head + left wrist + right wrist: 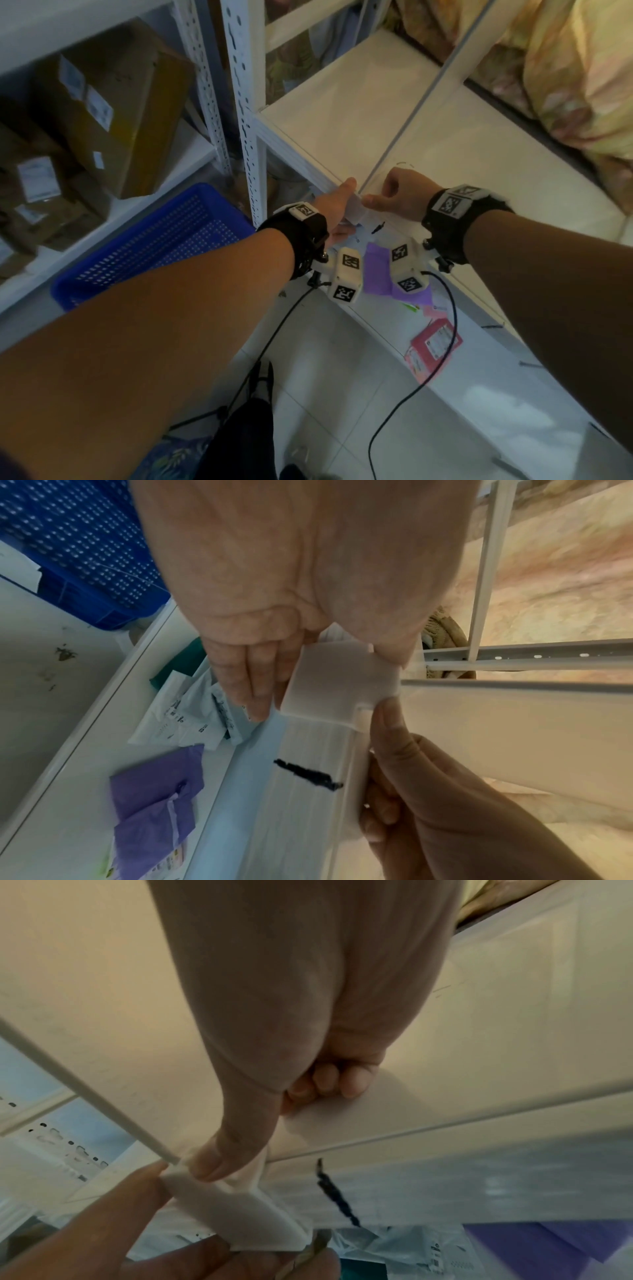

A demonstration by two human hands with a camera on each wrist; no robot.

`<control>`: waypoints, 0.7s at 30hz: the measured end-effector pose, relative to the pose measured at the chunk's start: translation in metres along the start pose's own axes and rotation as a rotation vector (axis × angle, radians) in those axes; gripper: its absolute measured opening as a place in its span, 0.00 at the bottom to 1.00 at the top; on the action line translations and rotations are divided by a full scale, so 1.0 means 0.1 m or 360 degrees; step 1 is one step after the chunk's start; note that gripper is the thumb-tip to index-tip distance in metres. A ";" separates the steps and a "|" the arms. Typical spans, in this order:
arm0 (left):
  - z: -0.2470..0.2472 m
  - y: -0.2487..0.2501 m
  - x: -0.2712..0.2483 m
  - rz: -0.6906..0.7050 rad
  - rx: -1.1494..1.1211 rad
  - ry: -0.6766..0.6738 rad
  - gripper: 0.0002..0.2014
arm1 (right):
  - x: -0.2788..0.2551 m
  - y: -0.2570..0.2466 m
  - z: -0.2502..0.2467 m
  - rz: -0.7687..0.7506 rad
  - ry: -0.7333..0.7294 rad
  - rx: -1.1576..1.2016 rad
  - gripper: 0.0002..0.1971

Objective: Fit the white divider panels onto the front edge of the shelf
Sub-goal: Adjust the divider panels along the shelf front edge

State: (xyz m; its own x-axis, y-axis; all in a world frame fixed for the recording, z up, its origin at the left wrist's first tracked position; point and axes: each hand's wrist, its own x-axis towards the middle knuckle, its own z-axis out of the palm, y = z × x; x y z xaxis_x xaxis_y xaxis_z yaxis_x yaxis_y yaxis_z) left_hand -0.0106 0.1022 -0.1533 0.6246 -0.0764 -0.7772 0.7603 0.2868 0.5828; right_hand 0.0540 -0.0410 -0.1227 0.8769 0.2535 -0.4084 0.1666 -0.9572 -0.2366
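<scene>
My left hand (274,615) pinches the white clip (339,680) against the shelf edge (308,777); my right hand (291,1042), thumb pressing beside that pinch, seats it where the divider (407,116) meets.

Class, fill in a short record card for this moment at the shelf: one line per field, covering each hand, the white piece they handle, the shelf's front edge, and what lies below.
left hand: holds the white divider clip, thumb on top, fingers below
right hand: thumb presses the clip's near corner, other fingers curled
white divider clip: at the front edge of the shelf, at the end of the thin divider rail
front edge mark: black scribble
below: purple packet and white pouches on the lower shelf
beside: blue basket
</scene>
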 end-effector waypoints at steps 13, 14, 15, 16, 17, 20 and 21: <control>0.15 -0.12 -0.01 -0.0034 -0.0026 -0.0001 0.38 | -0.05 0.16 -0.03 -0.0130 -0.0169 0.0231 0.21; 0.16 -0.13 -0.01 -0.0027 -0.0021 -0.0001 0.39 | -0.05 0.16 -0.05 -0.0123 -0.0200 0.0271 0.22; 0.16 -0.13 0.00 -0.0021 -0.0012 -0.0002 0.39 | -0.05 0.15 -0.05 -0.0118 -0.0212 0.0299 0.22; 0.16 -0.14 0.00 -0.0017 -0.0004 -0.0005 0.39 | -0.05 0.15 -0.05 -0.0107 -0.0197 0.0305 0.23; 0.16 -0.15 0.01 -0.0012 0.0004 -0.0007 0.39 | -0.06 0.16 -0.04 -0.0095 -0.0162 0.0293 0.24; 0.17 -0.17 0.01 0.0004 0.0027 -0.0013 0.37 | -0.09 0.18 0.01 -0.0083 -0.0067 0.0279 0.26; 0.18 -0.17 0.00 0.0004 0.0031 -0.0018 0.37 | -0.09 0.19 0.02 -0.0088 -0.0053 0.0297 0.27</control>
State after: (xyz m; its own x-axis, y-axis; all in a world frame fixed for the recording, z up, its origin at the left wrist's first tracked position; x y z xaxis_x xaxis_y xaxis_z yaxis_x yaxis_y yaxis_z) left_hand -0.0200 0.0805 -0.1592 0.6286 -0.0862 -0.7730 0.7619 0.2682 0.5896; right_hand 0.0484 -0.0610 -0.1253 0.8528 0.3122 -0.4186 0.1247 -0.9002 -0.4173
